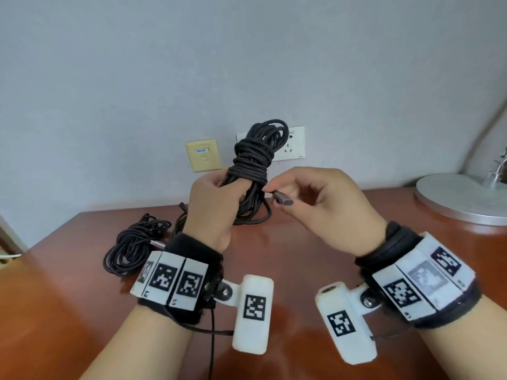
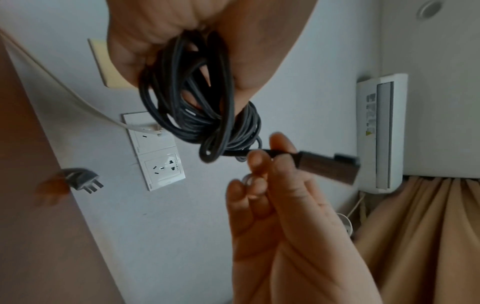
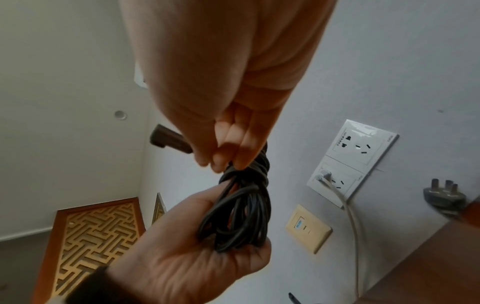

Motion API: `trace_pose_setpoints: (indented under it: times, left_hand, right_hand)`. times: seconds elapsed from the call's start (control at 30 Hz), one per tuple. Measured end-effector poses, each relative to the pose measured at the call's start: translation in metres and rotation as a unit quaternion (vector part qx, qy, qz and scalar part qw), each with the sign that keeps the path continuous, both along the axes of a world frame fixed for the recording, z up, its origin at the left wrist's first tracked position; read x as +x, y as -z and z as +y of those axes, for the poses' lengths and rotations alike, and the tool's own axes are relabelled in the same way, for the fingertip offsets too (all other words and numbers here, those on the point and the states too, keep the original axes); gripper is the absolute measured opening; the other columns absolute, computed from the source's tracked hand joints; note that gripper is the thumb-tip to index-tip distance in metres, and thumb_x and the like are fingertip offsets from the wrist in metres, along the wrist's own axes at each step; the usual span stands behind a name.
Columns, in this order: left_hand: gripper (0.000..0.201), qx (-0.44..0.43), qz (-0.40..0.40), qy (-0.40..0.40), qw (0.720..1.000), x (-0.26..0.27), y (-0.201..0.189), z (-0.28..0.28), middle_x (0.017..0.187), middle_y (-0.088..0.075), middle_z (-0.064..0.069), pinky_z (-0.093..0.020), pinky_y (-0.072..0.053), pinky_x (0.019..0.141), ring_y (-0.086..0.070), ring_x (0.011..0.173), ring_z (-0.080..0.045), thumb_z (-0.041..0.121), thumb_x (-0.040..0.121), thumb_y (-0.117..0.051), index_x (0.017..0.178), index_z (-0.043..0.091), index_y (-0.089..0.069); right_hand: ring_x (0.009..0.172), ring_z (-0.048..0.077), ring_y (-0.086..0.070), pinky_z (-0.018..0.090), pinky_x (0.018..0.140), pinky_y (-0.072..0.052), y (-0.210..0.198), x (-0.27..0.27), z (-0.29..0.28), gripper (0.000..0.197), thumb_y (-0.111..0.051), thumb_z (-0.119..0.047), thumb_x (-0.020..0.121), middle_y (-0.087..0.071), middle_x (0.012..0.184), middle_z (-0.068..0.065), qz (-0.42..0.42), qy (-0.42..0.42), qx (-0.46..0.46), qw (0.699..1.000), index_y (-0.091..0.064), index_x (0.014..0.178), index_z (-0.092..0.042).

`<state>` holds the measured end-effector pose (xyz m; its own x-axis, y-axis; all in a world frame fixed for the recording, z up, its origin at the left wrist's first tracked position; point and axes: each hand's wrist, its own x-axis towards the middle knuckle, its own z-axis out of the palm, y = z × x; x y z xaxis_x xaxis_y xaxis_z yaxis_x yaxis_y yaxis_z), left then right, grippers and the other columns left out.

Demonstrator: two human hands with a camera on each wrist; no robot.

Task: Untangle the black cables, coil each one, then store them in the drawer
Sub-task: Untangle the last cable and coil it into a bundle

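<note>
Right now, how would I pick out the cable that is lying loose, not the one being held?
Start at the brown table below the wall sockets. Look left of the left hand: the loose cable lies flat there in a slack heap, while the held bundle is wound tight and raised.

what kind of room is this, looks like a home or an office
Probably a bedroom or hotel room, though that's a guess: a polished reddish-brown wooden desk against a pale wall with white power sockets, a white wall-mounted air conditioner above beige curtains.
</note>
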<state>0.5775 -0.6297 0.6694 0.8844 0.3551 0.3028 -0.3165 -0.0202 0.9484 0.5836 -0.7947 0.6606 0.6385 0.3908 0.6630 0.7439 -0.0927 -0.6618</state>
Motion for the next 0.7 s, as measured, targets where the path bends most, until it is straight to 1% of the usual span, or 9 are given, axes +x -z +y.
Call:
trace_pose_setpoints:
  times: [0.13, 0.2, 0.27, 0.33, 0.43, 0.53, 0.57, 0.63, 0.7]
  left_hand:
    - [0.009, 0.046, -0.002, 0.021, 0.999, -0.004, 0.002, -0.007, 0.078, -0.076, -0.003, -0.026, -0.055, 0.062, -0.07, 0.071, -0.015, 0.004, 0.084, -0.071, 0.086, 0.012, -0.074]
    - [0.013, 0.067, -0.003, 0.036, 0.997, -0.005, 0.003, -0.011, 0.081, -0.076, 0.0, -0.023, -0.056, 0.063, -0.072, 0.076, -0.013, 0.006, 0.084, -0.072, 0.092, 0.015, -0.074]
    - [0.016, 0.064, 0.0, 0.055, 0.996, -0.005, 0.004, -0.013, 0.084, -0.077, 0.002, -0.022, -0.056, 0.067, -0.073, 0.079, -0.012, 0.005, 0.083, -0.073, 0.096, 0.015, -0.073]
    - [0.02, 0.063, -0.002, 0.062, 0.996, -0.004, 0.004, -0.014, 0.082, -0.076, 0.005, -0.021, -0.056, 0.069, -0.072, 0.078, -0.009, 0.003, 0.081, -0.075, 0.092, 0.019, -0.072]
    - [0.021, 0.059, -0.003, 0.057, 0.997, -0.002, 0.006, -0.013, 0.082, -0.076, 0.004, -0.019, -0.055, 0.065, -0.072, 0.076, -0.008, 0.001, 0.081, -0.075, 0.096, 0.015, -0.072]
    - [0.029, 0.042, 0.011, 0.065, 0.997, -0.002, 0.005, -0.014, 0.09, -0.076, -0.004, -0.024, -0.055, 0.068, -0.073, 0.082, -0.015, 0.0, 0.082, -0.073, 0.11, 0.006, -0.07]
    - [0.028, 0.031, 0.018, 0.075, 0.997, -0.002, 0.004, -0.013, 0.089, -0.075, -0.006, -0.026, -0.056, 0.07, -0.072, 0.082, -0.018, -0.003, 0.083, -0.07, 0.109, 0.005, -0.07]
    - [0.019, -0.017, 0.04, 0.109, 0.993, -0.003, -0.001, -0.01, 0.079, -0.07, -0.008, -0.03, -0.051, 0.068, -0.066, 0.073, -0.021, -0.01, 0.082, -0.059, 0.095, 0.0, -0.069]
    - [0.01, -0.094, 0.063, 0.151, 0.982, -0.004, -0.008, -0.008, 0.077, -0.053, -0.011, -0.032, -0.043, 0.066, -0.052, 0.072, -0.024, -0.002, 0.08, -0.052, 0.087, 0.002, -0.059]
  right_hand:
    - [0.07, 0.024, -0.058, 0.028, 0.071, -0.051, 0.001, 0.004, -0.001, 0.018, -0.078, -0.006, 0.078, -0.066, 0.088, 0.009, 0.031, -0.031, 0.031, 0.999, -0.077, 0.091, -0.019]
    - [0.067, 0.027, -0.056, 0.031, 0.068, -0.05, 0.002, 0.005, -0.003, 0.016, -0.08, -0.007, 0.075, -0.067, 0.09, 0.008, 0.046, -0.043, 0.036, 0.997, -0.078, 0.087, -0.017]
    - [0.06, 0.023, -0.055, 0.028, 0.054, -0.049, 0.0, 0.006, -0.007, 0.013, -0.08, -0.01, 0.075, -0.068, 0.075, 0.008, 0.085, -0.05, 0.031, 0.995, -0.078, 0.085, -0.018]
    - [0.058, 0.012, -0.056, 0.023, 0.049, -0.05, -0.001, 0.005, -0.009, 0.013, -0.076, -0.007, 0.076, -0.067, 0.065, 0.003, 0.134, -0.069, 0.041, 0.988, -0.077, 0.085, -0.015]
    - [0.062, 0.011, -0.059, 0.024, 0.06, -0.057, -0.003, 0.002, -0.008, 0.019, -0.072, -0.013, 0.072, -0.063, 0.072, 0.005, 0.169, -0.108, 0.054, 0.978, -0.078, 0.09, -0.015]
    - [0.06, 0.009, -0.06, 0.023, 0.064, -0.058, -0.002, -0.001, -0.002, 0.015, -0.072, -0.005, 0.073, -0.061, 0.066, 0.003, 0.175, -0.1, 0.076, 0.977, -0.076, 0.087, -0.008]
    - [0.059, 0.009, -0.061, 0.021, 0.063, -0.057, -0.003, -0.001, 0.0, 0.011, -0.072, 0.0, 0.074, -0.063, 0.064, 0.001, 0.18, -0.09, 0.081, 0.976, -0.074, 0.083, -0.005]
    - [0.059, 0.011, -0.062, 0.02, 0.063, -0.057, -0.005, -0.002, 0.002, 0.012, -0.073, 0.008, 0.074, -0.066, 0.064, 0.005, 0.192, -0.064, 0.081, 0.976, -0.07, 0.075, -0.004]
    - [0.061, 0.014, -0.061, 0.025, 0.065, -0.055, -0.009, -0.002, 0.001, 0.017, -0.075, 0.007, 0.075, -0.067, 0.064, 0.006, 0.184, -0.031, 0.054, 0.981, -0.07, 0.071, -0.009]
